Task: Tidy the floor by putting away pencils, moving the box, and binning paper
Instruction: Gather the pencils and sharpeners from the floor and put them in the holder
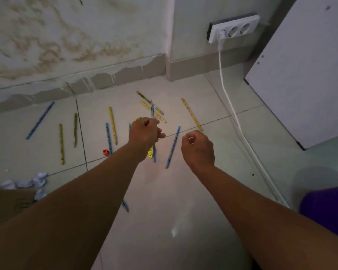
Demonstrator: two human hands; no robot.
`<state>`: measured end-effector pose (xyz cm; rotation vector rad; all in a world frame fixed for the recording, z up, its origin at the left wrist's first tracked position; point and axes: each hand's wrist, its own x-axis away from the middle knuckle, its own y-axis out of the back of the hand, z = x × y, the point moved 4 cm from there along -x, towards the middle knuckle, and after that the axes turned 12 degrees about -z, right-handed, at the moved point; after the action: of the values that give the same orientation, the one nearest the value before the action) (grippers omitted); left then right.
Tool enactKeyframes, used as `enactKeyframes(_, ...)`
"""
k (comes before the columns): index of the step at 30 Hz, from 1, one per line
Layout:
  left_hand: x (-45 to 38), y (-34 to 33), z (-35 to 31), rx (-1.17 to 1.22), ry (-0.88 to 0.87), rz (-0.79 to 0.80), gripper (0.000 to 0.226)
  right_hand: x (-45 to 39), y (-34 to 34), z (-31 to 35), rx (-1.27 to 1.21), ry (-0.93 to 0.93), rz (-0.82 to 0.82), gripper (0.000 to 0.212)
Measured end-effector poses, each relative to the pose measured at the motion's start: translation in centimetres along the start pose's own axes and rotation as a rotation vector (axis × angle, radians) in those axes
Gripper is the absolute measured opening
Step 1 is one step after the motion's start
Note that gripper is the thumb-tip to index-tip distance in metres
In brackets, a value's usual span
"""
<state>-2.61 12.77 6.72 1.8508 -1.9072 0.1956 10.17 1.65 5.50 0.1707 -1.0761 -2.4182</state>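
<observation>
Several blue and yellow pencils lie scattered on the tiled floor near the wall. My left hand [144, 136] is shut on a blue pencil [152, 109] whose tip sticks up above the fist. My right hand [198, 148] hovers to the right with its fingers curled and nothing in it, just beside a blue pencil [173, 147] on the floor. A long yellow pencil [191, 114] lies farther right. Crumpled white paper [38, 180] sits at the lower left, next to the corner of a cardboard box [6, 203].
A small orange sharpener [105, 152] and a yellow one [150, 153] lie among the pencils. A white cable [240, 131] runs from a wall socket [232, 29] across the floor on the right. A white cabinet panel [300, 75] and a purple object [328, 209] stand at the right.
</observation>
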Motion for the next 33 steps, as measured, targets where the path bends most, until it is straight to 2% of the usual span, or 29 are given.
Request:
enactKeyframes(3,-1.4,-0.2,0.6,-0.033,0.032,-0.055,0.022,-1.0,-2.6,-1.5,0.098,0.023,0.054,0.02)
enactKeyframes(6,-2.5,-1.0,2.2,-0.14,0.0,-0.148,0.018,-2.4,-5.0,-2.8,0.148,-0.035,0.091,0.029)
enactKeyframes(9,-2.5,-1.7,4.8,-0.236,-0.005,-0.156,0.021,-2.6,-6.8,-3.9,0.228,-0.044,0.132,0.041)
enactKeyframes(12,-2.4,-2.0,7.2,-0.212,0.061,-0.116,0.024,-2.3,-8.1,-4.7,0.291,0.001,0.16,0.046)
enactKeyframes(16,-2.8,-2.4,8.6,-0.135,0.147,-0.078,0.018,-2.4,-9.1,-4.9,0.353,0.074,0.169,0.04)
enactKeyframes(21,-3.1,-2.7,8.9,-0.082,0.185,-0.046,0.017,-2.2,-9.0,-5.0,0.385,0.031,0.14,0.03)
enactKeyframes(26,-2.8,-4.1,9.4,-0.06,0.223,-0.008,0.012,-2.0,-7.8,-6.3,0.24,0.033,0.128,0.024)
enactKeyframes(30,-2.8,-6.4,8.4,0.004,0.278,0.032,0.01,-3.0,-6.6,-6.5,0.022,0.114,0.179,0.018)
enactKeyframes(33,-2.2,-8.1,7.9,0.061,0.333,0.101,0.013,-4.1,-5.4,-6.6,-0.03,0.223,0.198,0.015)
